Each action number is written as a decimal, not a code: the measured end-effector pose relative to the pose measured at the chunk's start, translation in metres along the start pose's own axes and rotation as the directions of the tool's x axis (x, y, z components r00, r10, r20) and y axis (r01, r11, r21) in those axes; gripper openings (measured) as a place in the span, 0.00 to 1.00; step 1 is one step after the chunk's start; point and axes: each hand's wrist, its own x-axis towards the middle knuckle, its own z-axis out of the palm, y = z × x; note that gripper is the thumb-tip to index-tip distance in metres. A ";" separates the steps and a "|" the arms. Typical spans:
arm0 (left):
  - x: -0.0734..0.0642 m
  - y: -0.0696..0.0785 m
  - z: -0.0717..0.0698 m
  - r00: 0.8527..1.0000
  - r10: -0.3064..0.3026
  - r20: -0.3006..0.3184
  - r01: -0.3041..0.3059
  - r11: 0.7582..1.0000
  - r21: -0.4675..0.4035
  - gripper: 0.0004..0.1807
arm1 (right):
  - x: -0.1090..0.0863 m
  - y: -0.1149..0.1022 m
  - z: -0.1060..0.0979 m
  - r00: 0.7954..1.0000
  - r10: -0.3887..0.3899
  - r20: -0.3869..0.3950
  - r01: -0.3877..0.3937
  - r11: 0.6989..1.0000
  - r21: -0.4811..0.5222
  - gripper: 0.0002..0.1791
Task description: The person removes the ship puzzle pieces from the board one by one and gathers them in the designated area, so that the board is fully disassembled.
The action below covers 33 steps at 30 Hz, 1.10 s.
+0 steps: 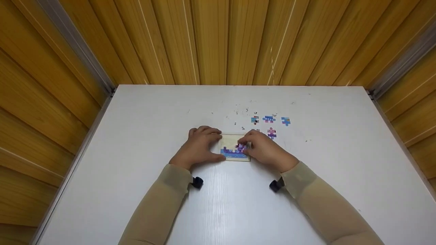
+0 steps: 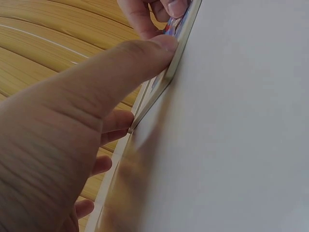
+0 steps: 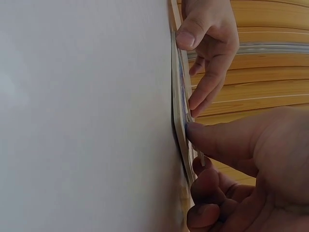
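Steadying the puzzle tray (image 1: 229, 140) on the white table (image 1: 102, 177), left hand (image 1: 200, 147) grips its left side, apparently against sliding, while right hand (image 1: 265, 148) pinches a purple piece (image 1: 240, 147) over its right half, loose pieces (image 1: 269, 119) lying far and right, probably within reach.

We see soft light | pale glare streaks the smooth white table (image 1: 218, 207) | wrist views dimmer | flat multicoloured jigsaw pieces (image 1: 269, 119) look blurred
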 end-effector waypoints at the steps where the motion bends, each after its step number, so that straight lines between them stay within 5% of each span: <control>1: 0.000 0.000 0.000 1.000 0.001 -0.002 -0.001 1.000 0.004 0.46 | 0.000 0.000 0.000 1.000 0.001 -0.001 -0.001 1.000 -0.006 0.19; 19: 0.000 0.001 0.000 1.000 -0.013 0.005 0.013 1.000 -0.002 0.45 | -0.003 0.007 -0.025 0.996 0.079 -0.029 -0.077 0.995 0.063 0.21; 33: -0.001 0.000 0.000 1.000 -0.006 0.002 0.006 1.000 -0.014 0.45 | -0.021 0.024 -0.084 0.993 0.087 -0.077 -0.086 0.996 0.021 0.21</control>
